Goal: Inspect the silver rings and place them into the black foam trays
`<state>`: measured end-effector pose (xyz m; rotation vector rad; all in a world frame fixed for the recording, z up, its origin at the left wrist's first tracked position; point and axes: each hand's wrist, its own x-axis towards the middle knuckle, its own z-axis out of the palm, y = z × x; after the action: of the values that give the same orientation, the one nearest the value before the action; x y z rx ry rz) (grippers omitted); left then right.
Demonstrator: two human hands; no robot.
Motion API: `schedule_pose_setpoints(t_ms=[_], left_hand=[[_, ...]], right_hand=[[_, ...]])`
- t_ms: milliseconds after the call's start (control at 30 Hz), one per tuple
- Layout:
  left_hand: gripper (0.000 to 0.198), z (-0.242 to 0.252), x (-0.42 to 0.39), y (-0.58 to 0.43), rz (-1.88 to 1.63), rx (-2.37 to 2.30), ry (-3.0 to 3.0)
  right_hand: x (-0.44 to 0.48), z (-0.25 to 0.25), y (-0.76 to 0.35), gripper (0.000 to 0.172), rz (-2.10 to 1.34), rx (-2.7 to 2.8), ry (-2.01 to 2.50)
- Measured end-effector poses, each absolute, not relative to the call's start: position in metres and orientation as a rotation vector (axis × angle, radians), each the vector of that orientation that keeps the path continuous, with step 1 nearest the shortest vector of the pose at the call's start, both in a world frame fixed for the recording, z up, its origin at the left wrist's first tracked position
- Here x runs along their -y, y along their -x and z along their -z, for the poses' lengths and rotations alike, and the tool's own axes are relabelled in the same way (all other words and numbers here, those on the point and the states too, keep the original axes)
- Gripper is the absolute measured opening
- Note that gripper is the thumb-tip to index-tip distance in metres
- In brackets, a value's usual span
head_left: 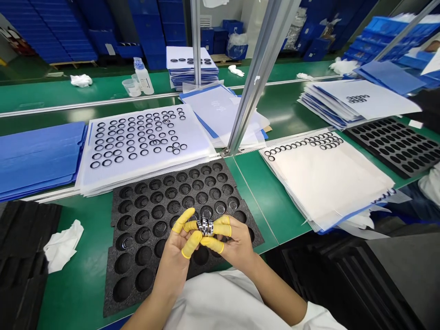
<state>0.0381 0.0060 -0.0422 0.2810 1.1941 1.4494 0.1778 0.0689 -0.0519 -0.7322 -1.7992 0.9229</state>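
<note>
Left hand [180,245]: fingers [192,244] are being pinched on the metal rings [206,226] at the left end, one finger being raised
Right hand [238,239]: fingers are being clamped on the right end
Ring step: seemingly, a row is being handled above the foam tray [137,299]
Ring grip: an even, two-handed hold is seemingly being called for
White sheets [195,145]: loose rings [118,159] are being carried beyond

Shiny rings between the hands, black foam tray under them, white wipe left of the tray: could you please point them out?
Shiny rings [206,227], head view: middle of the stack.
Black foam tray [133,272], head view: bare foam between holes.
White wipe [63,246], head view: its creased middle.
</note>
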Motion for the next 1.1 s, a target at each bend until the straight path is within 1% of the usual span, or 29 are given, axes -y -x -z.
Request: schedule_pose_setpoints(t_ms=[33,167,300,400,467,600,700,833,967,1100], left_hand=[[0.055,0.043,-0.005,-0.037,-1.447,-1.213,-0.316],[0.044,0.047,-0.003,-0.033,-1.427,-1.303,-0.456],[0.043,0.047,0.002,-0.029,-1.392,-1.355,-0.618],[0.037,0.048,0.007,-0.027,-1.373,-1.415,-0.748],[0.037,0.048,0.009,-0.027,-1.367,-1.424,-0.771],[0.044,0.051,0.006,-0.025,-1.357,-1.343,-0.728],[0.043,0.052,0.001,-0.021,-1.337,-1.264,-0.695],[0.041,0.049,-0.001,-0.016,-1.284,-1.182,-0.712],[0.037,0.047,-0.001,-0.01,-1.261,-1.177,-0.851],[0.037,0.047,0.001,-0.005,-1.236,-1.225,-1.065]], right_hand=[[-0.069,0.052,-0.178,0.028,-0.945,1.799,0.732],[-0.068,0.052,-0.177,0.029,-1.016,1.791,0.731],[-0.066,0.051,-0.177,0.028,-1.075,1.755,0.728],[-0.064,0.05,-0.179,0.026,-1.083,1.77,0.729],[-0.064,0.05,-0.181,0.027,-1.043,1.783,0.728],[-0.063,0.052,-0.183,0.026,-0.962,1.807,0.726],[-0.062,0.052,-0.183,0.027,-1.013,1.799,0.733],[-0.061,0.049,-0.181,0.035,-1.265,1.68,0.779],[-0.061,0.043,-0.18,0.044,-1.659,1.508,0.807],[-0.061,0.038,-0.181,0.048,-1.986,1.319,0.803]])
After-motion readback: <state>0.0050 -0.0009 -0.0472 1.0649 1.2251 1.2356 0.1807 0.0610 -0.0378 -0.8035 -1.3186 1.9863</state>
